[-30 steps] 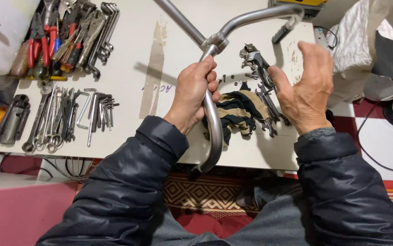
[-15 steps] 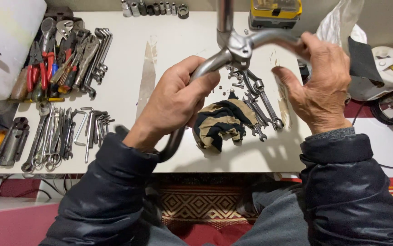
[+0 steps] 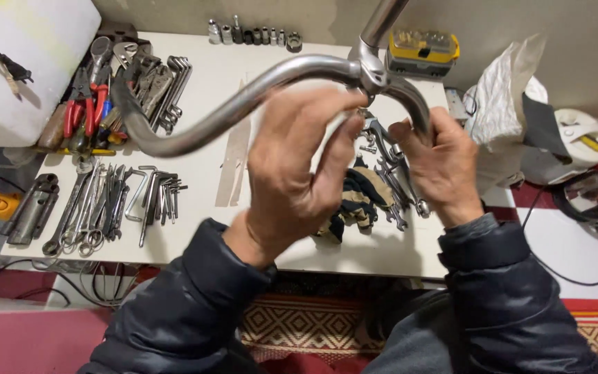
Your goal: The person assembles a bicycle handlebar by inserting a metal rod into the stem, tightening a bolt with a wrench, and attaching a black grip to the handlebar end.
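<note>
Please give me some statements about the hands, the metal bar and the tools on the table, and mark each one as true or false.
1. The right hand grips the curved metal handlebar. True.
2. The left hand holds the red-handled pliers. False: the pliers lie on the white table; the left hand is at the handlebar.
3. A row of wrenches lies on the table's left part. True.
4. The striped glove is worn on the right hand. False: it lies on the table; both hands are bare.
5. A yellow case sits at the table's far edge. True.

handlebar (image 3: 243,104): 1 | hands: 2 | yellow case (image 3: 423,48): 1 | sockets (image 3: 254,32): about 7
</note>
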